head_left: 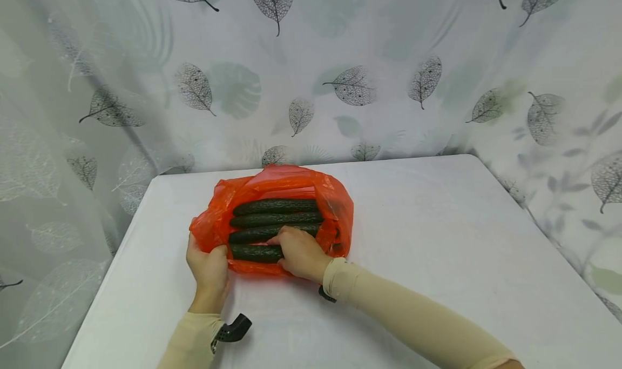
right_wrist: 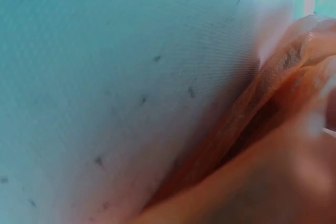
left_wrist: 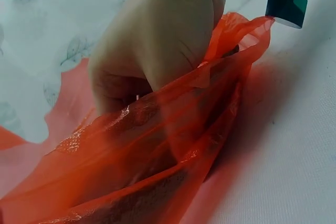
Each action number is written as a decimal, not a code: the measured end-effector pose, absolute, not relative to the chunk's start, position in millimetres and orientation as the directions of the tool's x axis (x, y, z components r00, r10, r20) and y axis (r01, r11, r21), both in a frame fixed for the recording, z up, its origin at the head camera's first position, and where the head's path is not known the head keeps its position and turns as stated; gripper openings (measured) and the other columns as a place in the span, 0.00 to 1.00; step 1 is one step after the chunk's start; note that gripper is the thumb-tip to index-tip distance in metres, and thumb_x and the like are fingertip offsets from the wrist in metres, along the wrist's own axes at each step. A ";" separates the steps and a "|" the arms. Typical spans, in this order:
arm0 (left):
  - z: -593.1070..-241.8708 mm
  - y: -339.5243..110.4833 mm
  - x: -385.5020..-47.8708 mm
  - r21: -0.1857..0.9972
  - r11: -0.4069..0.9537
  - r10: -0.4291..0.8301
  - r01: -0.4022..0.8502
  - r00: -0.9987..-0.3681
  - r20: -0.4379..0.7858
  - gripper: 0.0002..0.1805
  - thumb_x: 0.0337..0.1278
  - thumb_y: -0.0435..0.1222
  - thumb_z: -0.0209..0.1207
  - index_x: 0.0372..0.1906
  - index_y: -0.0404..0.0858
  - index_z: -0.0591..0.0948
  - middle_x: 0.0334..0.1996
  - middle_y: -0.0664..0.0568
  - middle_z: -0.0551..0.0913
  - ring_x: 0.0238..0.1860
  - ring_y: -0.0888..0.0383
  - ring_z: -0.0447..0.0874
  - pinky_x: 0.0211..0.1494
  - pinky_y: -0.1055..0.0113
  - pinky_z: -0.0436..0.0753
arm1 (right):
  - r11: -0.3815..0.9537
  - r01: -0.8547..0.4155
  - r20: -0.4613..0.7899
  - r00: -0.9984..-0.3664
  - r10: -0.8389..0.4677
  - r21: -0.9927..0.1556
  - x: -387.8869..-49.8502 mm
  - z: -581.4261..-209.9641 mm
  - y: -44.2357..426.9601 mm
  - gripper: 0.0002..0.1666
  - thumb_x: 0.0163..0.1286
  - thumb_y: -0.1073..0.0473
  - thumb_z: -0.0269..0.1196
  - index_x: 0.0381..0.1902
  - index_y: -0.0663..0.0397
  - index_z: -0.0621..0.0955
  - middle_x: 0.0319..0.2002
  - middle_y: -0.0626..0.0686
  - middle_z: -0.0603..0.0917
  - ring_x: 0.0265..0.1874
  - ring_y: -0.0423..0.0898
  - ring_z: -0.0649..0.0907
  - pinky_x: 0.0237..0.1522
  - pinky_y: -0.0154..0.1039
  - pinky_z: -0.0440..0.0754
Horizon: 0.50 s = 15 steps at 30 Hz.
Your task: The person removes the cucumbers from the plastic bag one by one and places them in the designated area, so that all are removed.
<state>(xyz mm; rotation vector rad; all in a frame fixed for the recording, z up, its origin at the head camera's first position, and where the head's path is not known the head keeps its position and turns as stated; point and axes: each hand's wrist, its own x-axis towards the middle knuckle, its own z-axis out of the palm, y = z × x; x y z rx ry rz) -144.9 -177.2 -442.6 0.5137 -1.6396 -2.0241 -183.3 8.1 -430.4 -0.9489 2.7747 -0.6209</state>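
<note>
A red plastic bag [head_left: 340,201] lies with its mouth spread wide, and several dark green cucumbers [head_left: 274,219] lie side by side in it. My left hand [head_left: 209,272] grips the bag's rim at the near left corner. Reaching in over the near rim, my right hand [head_left: 302,253] has its thumb and fingers around the nearest cucumber [head_left: 252,253]. The left wrist view shows the right hand [left_wrist: 157,40] with its fingertips behind the translucent red film. In the right wrist view the hand [right_wrist: 278,177] is blurred beside the bag's side.
The bag rests on a white-covered table [head_left: 427,239], left of its middle. A curtain with a leaf print [head_left: 330,45] hangs behind and at both sides. Each wrist carries a small black device, such as the one at the left cuff [head_left: 233,330].
</note>
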 end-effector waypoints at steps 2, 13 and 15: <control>-441.7 -177.1 -144.7 0.979 -0.165 -0.575 0.120 -0.818 0.003 0.49 0.46 0.12 0.43 0.79 0.40 0.58 0.70 0.51 0.67 0.70 0.54 0.64 0.71 0.65 0.68 | 0.711 -0.547 -0.003 -0.792 -0.611 -0.442 -183.0 -430.8 8.9 0.26 0.60 0.65 0.71 0.58 0.49 0.86 0.45 0.47 0.82 0.47 0.45 0.81 0.53 0.40 0.80; -432.8 -177.1 -142.8 0.976 -0.180 -0.568 0.124 -0.823 0.000 0.49 0.49 0.12 0.43 0.81 0.38 0.53 0.75 0.51 0.63 0.73 0.54 0.61 0.70 0.68 0.68 | 0.680 -0.489 -0.011 -0.807 -0.590 -0.547 -183.7 -423.9 17.8 0.23 0.62 0.65 0.70 0.56 0.50 0.86 0.49 0.48 0.83 0.53 0.48 0.80 0.62 0.45 0.74; -430.1 -176.3 -142.5 0.970 -0.202 -0.565 0.133 -0.825 -0.005 0.49 0.50 0.12 0.42 0.81 0.39 0.53 0.75 0.51 0.62 0.72 0.55 0.61 0.69 0.68 0.69 | 0.679 -0.463 -0.022 -0.818 -0.576 -0.569 -184.1 -421.8 20.6 0.23 0.62 0.64 0.69 0.57 0.50 0.86 0.50 0.48 0.83 0.54 0.48 0.79 0.63 0.46 0.74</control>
